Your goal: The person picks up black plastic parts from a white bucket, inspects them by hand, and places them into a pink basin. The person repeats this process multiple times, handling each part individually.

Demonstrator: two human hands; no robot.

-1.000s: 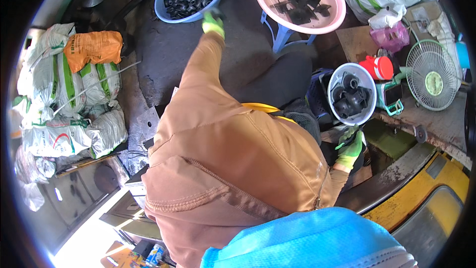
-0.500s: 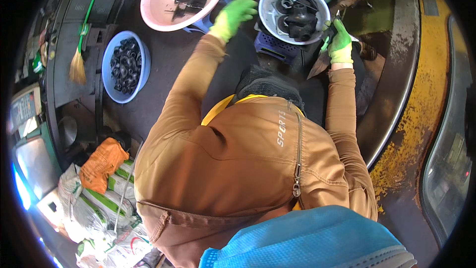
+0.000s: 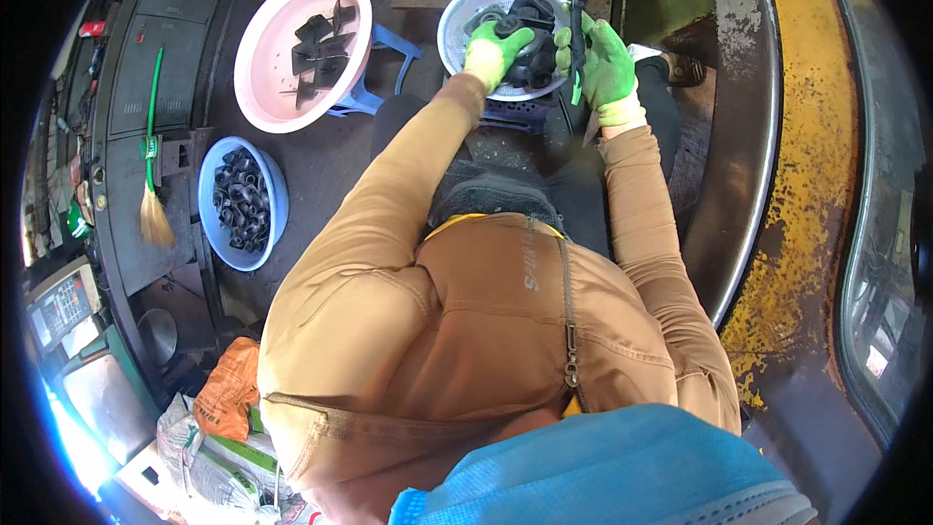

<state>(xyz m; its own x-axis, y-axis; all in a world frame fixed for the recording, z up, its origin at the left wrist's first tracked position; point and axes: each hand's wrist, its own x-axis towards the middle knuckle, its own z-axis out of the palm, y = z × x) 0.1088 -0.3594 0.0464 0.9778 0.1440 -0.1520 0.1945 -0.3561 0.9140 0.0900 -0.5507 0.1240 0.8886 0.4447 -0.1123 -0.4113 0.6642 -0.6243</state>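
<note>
**Left hand (image 3: 498,53) down in the basket (image 3: 448,51), tool (image 3: 578,51) in the right hand (image 3: 608,70)**

Half a second ago the left hand was spread in the air beside the basket; now it is inside, gloved fingers curled over the black parts (image 3: 535,66). Whether they grip one cannot be told. The right hand's fingers remain closed around the dark tool, now at the basket's right rim; whether it touches the rim is unclear.

The rim surrounds the left hand. A curved metal rail (image 3: 748,194) and a worn yellow panel (image 3: 809,165) bound the right side. Dark floor (image 3: 321,175) stretches from the blue basin (image 3: 280,209) to the person's leg, with the pink basin (image 3: 255,58) beyond, on a blue stool (image 3: 394,44).

Pale lettering crosses the jacket (image 3: 476,331) chest; the orange bag (image 3: 228,394) carries dark print.
</note>
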